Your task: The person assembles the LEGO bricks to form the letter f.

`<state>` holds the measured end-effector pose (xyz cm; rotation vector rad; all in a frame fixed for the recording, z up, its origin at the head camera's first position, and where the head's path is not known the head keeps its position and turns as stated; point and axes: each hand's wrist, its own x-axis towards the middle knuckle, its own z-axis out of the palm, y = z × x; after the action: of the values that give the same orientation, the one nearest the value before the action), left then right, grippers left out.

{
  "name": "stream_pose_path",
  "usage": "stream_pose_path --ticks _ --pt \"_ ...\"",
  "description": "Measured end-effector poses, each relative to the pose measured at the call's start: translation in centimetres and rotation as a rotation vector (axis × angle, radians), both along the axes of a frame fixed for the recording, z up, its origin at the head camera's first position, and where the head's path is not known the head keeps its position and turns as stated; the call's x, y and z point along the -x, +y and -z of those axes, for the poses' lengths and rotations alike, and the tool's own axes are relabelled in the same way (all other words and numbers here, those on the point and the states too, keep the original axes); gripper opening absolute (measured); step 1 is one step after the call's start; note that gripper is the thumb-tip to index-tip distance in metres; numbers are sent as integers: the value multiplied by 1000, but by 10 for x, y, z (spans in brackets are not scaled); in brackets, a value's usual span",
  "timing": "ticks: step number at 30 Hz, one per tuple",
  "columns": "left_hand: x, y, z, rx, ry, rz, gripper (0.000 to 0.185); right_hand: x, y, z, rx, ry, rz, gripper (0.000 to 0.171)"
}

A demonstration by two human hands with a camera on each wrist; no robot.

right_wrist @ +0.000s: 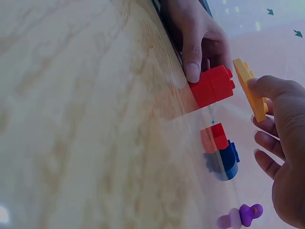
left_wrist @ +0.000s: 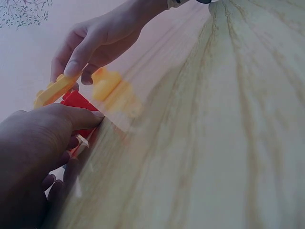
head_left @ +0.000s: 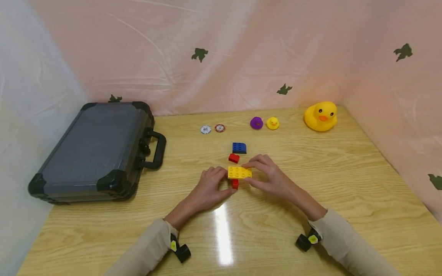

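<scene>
Thumb and fingers of my right hand [head_left: 272, 180] pinch a flat yellow building brick [head_left: 239, 172] by its right end. It hovers, slightly tilted, just above a red block of stacked bricks [right_wrist: 212, 87], with a gap showing in the right wrist view. My left hand [head_left: 209, 189] holds that red block against the table, its thumb on the near side. From above, the yellow brick hides most of the red block. Past the hands lie a small red brick [head_left: 233, 158] and a blue brick [head_left: 239, 148] with one rounded end.
A grey hard case [head_left: 100, 149] with black corners lies at the left, its handle toward the middle. Along the back are two poker chips [head_left: 205, 129], a purple duck [head_left: 256, 123], a small yellow duck [head_left: 272, 123] and a large yellow duck [head_left: 321, 116]. Cloth surrounds the table.
</scene>
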<state>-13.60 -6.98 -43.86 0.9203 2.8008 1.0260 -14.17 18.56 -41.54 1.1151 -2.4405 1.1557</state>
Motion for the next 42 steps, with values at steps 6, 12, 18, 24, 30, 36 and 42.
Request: stream_pose_path --ticks 6,12,18,24,30,36,42 --pt "-1 0 0 -1 1 -3 38 0 0 2 11 20 -40 42" --pt "-1 0 0 3 17 -2 35 -2 0 4 -7 -3 -50 40" --pt "0 0 2 -2 23 4 34 -3 -1 4 -22 -18 -49 40" --pt "0 0 2 -5 19 3 35 -5 -1 3 -22 -30 -50 40" --pt "1 0 2 0 14 0 34 -5 -1 4 -23 -21 -51 40" --pt "0 0 1 2 14 -3 34 -6 -1 4 -49 -44 -33 40" --pt "-1 0 0 -12 33 1 34 -7 -1 1 -69 -66 -36 37"
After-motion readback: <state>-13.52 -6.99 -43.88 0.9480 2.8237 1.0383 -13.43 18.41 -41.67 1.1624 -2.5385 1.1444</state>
